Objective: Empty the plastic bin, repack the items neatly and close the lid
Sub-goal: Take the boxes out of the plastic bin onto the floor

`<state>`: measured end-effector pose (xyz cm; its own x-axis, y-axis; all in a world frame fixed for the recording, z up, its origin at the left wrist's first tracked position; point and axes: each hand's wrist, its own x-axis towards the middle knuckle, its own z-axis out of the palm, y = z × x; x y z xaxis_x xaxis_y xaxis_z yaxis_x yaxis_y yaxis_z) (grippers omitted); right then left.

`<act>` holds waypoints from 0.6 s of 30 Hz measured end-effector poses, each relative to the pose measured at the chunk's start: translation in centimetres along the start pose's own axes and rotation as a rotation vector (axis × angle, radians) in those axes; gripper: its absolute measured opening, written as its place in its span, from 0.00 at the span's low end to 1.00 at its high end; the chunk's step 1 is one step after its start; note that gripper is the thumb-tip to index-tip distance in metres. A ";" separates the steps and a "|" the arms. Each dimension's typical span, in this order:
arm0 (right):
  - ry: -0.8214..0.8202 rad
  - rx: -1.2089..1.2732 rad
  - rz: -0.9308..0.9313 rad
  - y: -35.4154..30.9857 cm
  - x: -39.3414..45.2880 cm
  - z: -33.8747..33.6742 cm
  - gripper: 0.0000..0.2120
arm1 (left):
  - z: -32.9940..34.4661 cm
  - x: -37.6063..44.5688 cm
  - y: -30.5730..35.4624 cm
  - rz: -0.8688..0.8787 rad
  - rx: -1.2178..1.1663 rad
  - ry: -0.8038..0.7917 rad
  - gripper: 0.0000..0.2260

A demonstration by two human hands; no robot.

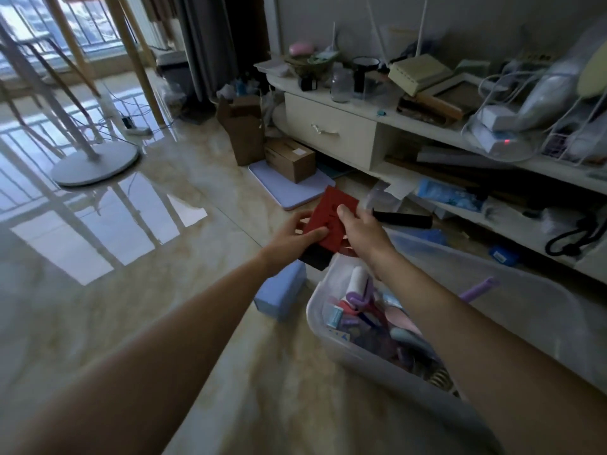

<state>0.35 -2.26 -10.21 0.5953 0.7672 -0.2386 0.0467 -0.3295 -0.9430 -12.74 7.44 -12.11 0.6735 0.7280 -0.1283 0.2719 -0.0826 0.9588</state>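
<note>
A: Report the state of both hands.

B: Both hands are reaching forward over the floor (138, 290), past the far corner of the plastic bin (320, 310). The left hand (292, 239) is gripping the red card (331, 221) from its left side: the thumb is lying across the card's face, and the fingers are curling underneath it. A flat black piece (315, 257) is sitting under the card against the same hand; whether the fingers are also clamping it cannot be determined.

A: And the right hand?

B: The right hand (359, 229) is pinching the right edge of the same card. The thumb is pressing on top, near the middle of the card; the remaining fingers are hidden behind it. Neither hand is spread open.

A: Where is the bin?

B: It is sitting on the floor, below the right forearm, with no lid on it. It is holding mixed small items, among them a white roller (359, 277) with a purple handle. Its clear lid (512, 290) is lying just beyond the bin, on the side toward the cabinet.

A: Anything beside it?

B: A light blue box (279, 293) is standing just left of the bin's far corner. A low white cabinet (328, 133) with a drawer is running along the wall beyond.
</note>
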 end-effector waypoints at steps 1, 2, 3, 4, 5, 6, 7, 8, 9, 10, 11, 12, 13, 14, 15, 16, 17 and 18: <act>-0.044 -0.021 -0.017 0.2 0.0 0.6 0.23 | -0.9 0.0 -0.8 -0.050 -0.080 0.033 0.20; -0.059 -0.097 -0.049 0.5 0.1 1.1 0.19 | -1.8 0.0 -1.7 -0.098 -0.152 0.071 0.18; -0.057 -0.230 -0.096 1.0 0.2 1.6 0.17 | -2.6 0.0 -2.8 -0.142 -0.194 0.109 0.16; -0.051 -0.388 -0.149 1.7 0.4 2.1 0.17 | -3.4 0.0 -4.1 -0.189 -0.194 0.142 0.15; -0.059 -0.541 -0.192 2.5 0.7 2.7 0.18 | -4.0 0.1 -5.7 -0.237 -0.164 0.166 0.14; -0.087 -0.678 -0.215 3.3 0.8 3.4 0.20 | -4.6 0.0 -7.0 -0.284 -0.120 0.181 0.13; -0.128 -0.803 -0.206 4.0 1.0 4.0 0.21 | -4.9 -0.1 -8.2 -0.324 -0.080 0.188 0.13; -0.167 -0.920 -0.182 4.8 1.1 4.7 0.23 | -5.1 0.0 -9.3 -0.358 -0.050 0.188 0.13; -0.198 -1.014 -0.156 5.6 1.1 5.4 0.25 | -5.1 0.1 -10.3 -0.385 -0.024 0.187 0.13; -0.216 -1.076 -0.142 6.3 1.1 6.1 0.26 | -5.1 0.3 -11.1 -0.408 0.003 0.185 0.14; -0.220 -1.115 -0.140 7.0 1.1 6.6 0.26 | -5.0 0.6 -11.8 -0.423 0.034 0.185 0.15; -0.215 -1.146 -0.146 7.7 1.0 7.1 0.26 | -5.0 0.9 -12.4 -0.433 0.073 0.182 0.16; -0.205 -1.171 -0.156 8.2 1.0 7.5 0.26 | -4.9 1.1 -12.9 -0.439 0.114 0.182 0.17; -0.190 -1.187 -0.172 8.6 1.0 7.8 0.25 | -4.9 1.1 -13.2 -0.440 0.151 0.181 0.18; -0.174 -1.193 -0.191 8.8 1.0 7.9 0.24 | -4.9 1.1 -13.3 -0.432 0.189 0.183 0.18; -0.162 -1.191 -0.207 9.0 1.1 8.0 0.23 | -5.0 1.0 -13.5 -0.425 0.233 0.184 0.17; -0.156 -1.181 -0.217 9.1 1.1 8.0 0.22 | -5.0 0.9 -13.6 -0.422 0.271 0.183 0.16; -0.150 -1.164 -0.224 9.2 1.1 8.0 0.21 | -5.1 0.8 -13.8 -0.424 0.294 0.179 0.15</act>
<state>-4.92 -0.04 -21.02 0.3855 0.9022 -0.1935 0.8822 -0.4218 -0.2093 -19.48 12.68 -24.16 0.3421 0.8414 -0.4183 0.6924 0.0752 0.7176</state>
